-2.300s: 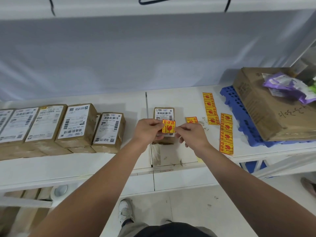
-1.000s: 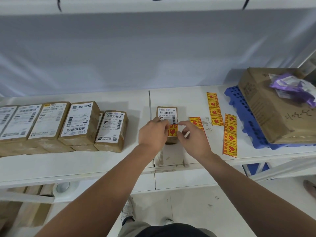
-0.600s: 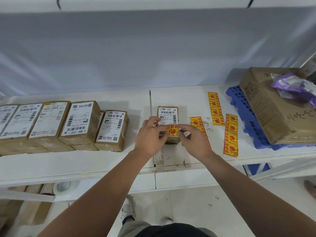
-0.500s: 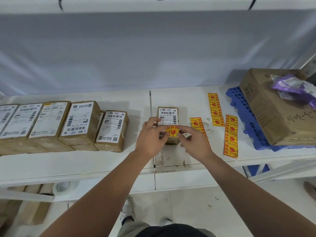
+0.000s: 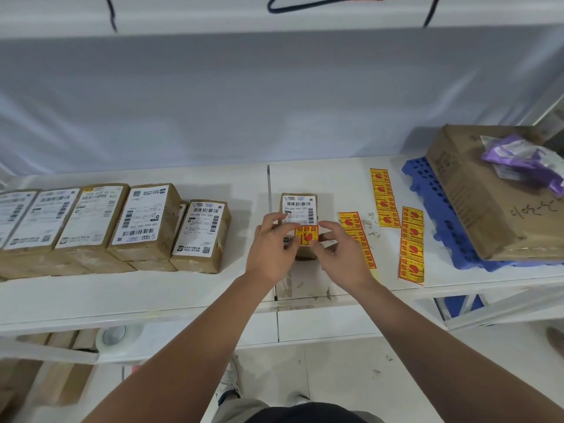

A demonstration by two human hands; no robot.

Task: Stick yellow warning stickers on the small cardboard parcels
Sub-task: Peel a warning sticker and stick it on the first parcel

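Observation:
A small cardboard parcel (image 5: 300, 203) with a white shipping label stands in the middle of the white table (image 5: 213, 288). A yellow warning sticker (image 5: 307, 235) lies on its near top, just below the label. My left hand (image 5: 270, 250) grips the parcel's left side, thumb on the sticker's left edge. My right hand (image 5: 341, 254) presses the sticker's right edge with thumb and fingertips. Strips of yellow stickers (image 5: 384, 198) lie to the right, with one more strip (image 5: 412, 244) beside them and another strip (image 5: 354, 227) partly under my right hand.
A row of several labelled cardboard parcels (image 5: 143, 222) lines the table's left side. At the right, a large cardboard box (image 5: 488, 203) with a purple bag (image 5: 525, 157) on top sits on a blue plastic pallet (image 5: 433, 209). A tape roll (image 5: 114, 335) lies under the table.
The sticker, earlier held in the air between both hands, has come down onto the parcel's top. Both hands now press its edges flat.

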